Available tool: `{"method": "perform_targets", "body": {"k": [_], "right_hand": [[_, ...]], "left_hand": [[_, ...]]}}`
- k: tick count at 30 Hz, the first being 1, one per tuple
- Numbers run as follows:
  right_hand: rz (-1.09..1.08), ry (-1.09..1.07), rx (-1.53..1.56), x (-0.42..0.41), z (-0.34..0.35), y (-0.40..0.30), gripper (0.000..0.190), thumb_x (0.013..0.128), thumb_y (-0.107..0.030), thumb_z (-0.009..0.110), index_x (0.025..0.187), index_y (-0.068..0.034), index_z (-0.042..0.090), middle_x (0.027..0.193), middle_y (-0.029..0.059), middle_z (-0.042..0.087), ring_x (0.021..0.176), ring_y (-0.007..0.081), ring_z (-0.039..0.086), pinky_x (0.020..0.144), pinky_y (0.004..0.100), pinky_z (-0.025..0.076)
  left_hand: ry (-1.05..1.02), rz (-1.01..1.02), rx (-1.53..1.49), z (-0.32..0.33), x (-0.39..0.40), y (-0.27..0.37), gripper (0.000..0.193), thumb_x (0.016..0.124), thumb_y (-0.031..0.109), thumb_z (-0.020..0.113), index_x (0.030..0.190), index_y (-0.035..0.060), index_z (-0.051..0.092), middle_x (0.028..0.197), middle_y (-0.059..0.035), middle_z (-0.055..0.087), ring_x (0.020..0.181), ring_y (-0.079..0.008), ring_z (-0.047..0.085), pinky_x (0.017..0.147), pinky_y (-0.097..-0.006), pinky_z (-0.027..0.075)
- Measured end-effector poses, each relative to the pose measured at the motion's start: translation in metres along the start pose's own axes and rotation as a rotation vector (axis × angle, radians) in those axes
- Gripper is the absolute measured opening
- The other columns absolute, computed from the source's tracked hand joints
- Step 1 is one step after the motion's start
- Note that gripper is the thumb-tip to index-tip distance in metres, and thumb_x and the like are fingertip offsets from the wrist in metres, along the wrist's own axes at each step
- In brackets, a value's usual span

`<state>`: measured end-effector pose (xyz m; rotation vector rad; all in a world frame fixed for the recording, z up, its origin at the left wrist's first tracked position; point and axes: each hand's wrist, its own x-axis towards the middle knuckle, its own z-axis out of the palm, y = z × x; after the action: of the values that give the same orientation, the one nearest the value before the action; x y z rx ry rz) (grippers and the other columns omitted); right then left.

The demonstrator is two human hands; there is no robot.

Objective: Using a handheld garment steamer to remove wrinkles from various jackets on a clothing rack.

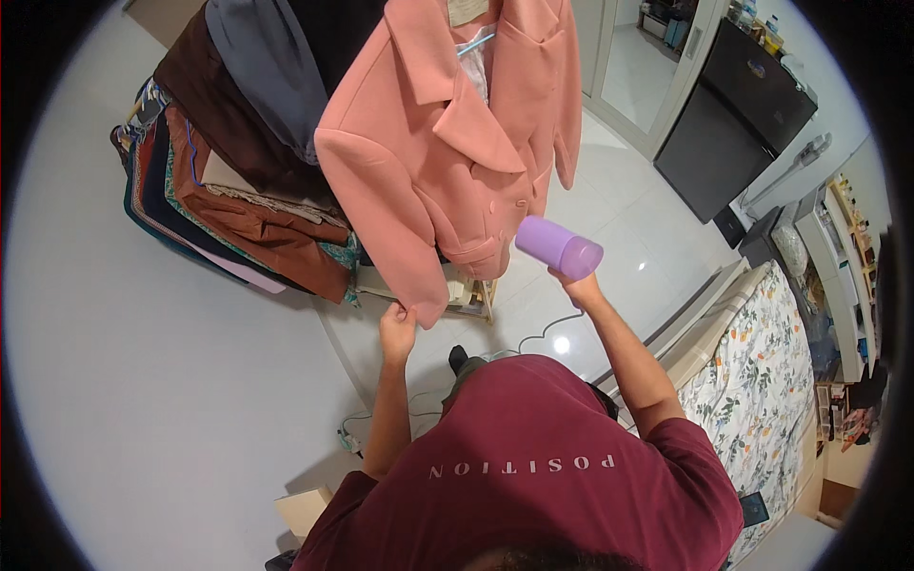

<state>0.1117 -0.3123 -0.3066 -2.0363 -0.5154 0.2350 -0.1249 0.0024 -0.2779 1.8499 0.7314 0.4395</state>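
A pink double-breasted coat (pixel 457 164) hangs in front of me, with a light blue stick-like piece (pixel 476 44) at its neck opening. My left hand (pixel 397 332) pinches the cuff end of the coat's sleeve, drawing it down toward me. In my right hand (pixel 577 284) is a purple handheld garment steamer (pixel 558 247), its handle mostly hidden by my fingers. The steamer's head is near the lower front of the coat; whether the two touch is not clear. A gray cord (pixel 546 330) runs below my right hand toward the floor.
Clothes on hangers (pixel 235 235) crowd the left side against the wall. A black refrigerator (pixel 735 118) stands at the upper right, near a mirrored sliding door (pixel 635 71). To my right lies a bed with a floral sheet (pixel 757 385). Cables and a plug (pixel 350 440) lie low on the left.
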Motion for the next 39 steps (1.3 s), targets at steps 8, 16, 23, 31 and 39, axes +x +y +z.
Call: {"method": "perform_targets", "body": {"k": [8, 16, 23, 31, 39], "right_hand": [[-0.073, 0.05, 0.057, 0.03, -0.04, -0.097, 0.053, 0.083, -0.018, 0.078, 0.13, -0.002, 0.057, 0.125, 0.0156, 0.061, 0.117, 0.0302, 0.059, 0.098, 0.0426, 0.047], [-0.543, 0.044, 0.094, 0.02, -0.047, -0.166, 0.041, 0.085, -0.013, 0.075, 0.124, -0.005, 0.064, 0.122, 0.0137, 0.063, 0.112, 0.0309, 0.059, 0.096, 0.0438, 0.047], [-0.708, -0.061, -0.011, 0.012, -0.007, -0.158, 0.056, 0.082, -0.024, 0.079, 0.128, 0.0, 0.058, 0.121, 0.0174, 0.063, 0.112, 0.0323, 0.061, 0.092, 0.0417, 0.051], [-0.494, -0.293, 0.1, -0.022, 0.045, -0.117, 0.048, 0.081, -0.033, 0.075, 0.118, -0.005, 0.066, 0.114, 0.0144, 0.069, 0.106, 0.0323, 0.066, 0.089, 0.042, 0.052], [-0.251, -0.449, -0.091, -0.039, 0.046, -0.06, 0.047, 0.084, -0.035, 0.071, 0.121, -0.006, 0.065, 0.113, 0.0145, 0.07, 0.105, 0.0332, 0.066, 0.089, 0.0422, 0.052]], "left_hand": [[-0.015, -0.021, 0.033, 0.01, 0.002, -0.04, 0.022, 0.093, 0.009, 0.064, 0.107, -0.0071, 0.066, 0.093, -0.0147, 0.075, 0.083, -0.016, 0.07, 0.075, -0.0305, 0.052], [-0.056, -0.066, 0.114, 0.021, -0.002, -0.064, 0.024, 0.088, 0.009, 0.064, 0.106, -0.0051, 0.067, 0.092, -0.0172, 0.075, 0.083, -0.0213, 0.072, 0.075, -0.0334, 0.053], [-0.055, -0.063, 0.226, 0.025, -0.009, -0.069, 0.023, 0.088, 0.012, 0.068, 0.104, -0.0045, 0.068, 0.091, -0.0172, 0.074, 0.083, -0.0222, 0.072, 0.075, -0.0341, 0.053], [-0.093, -0.126, 0.149, 0.027, -0.014, -0.08, 0.02, 0.091, 0.013, 0.066, 0.103, -0.0025, 0.069, 0.088, -0.0116, 0.073, 0.084, -0.0145, 0.067, 0.075, -0.0313, 0.051], [0.062, 0.107, 0.031, 0.02, -0.007, -0.014, 0.034, 0.084, 0.009, 0.073, 0.114, -0.0032, 0.063, 0.105, -0.0166, 0.07, 0.098, -0.0259, 0.067, 0.088, -0.0366, 0.051]]}}
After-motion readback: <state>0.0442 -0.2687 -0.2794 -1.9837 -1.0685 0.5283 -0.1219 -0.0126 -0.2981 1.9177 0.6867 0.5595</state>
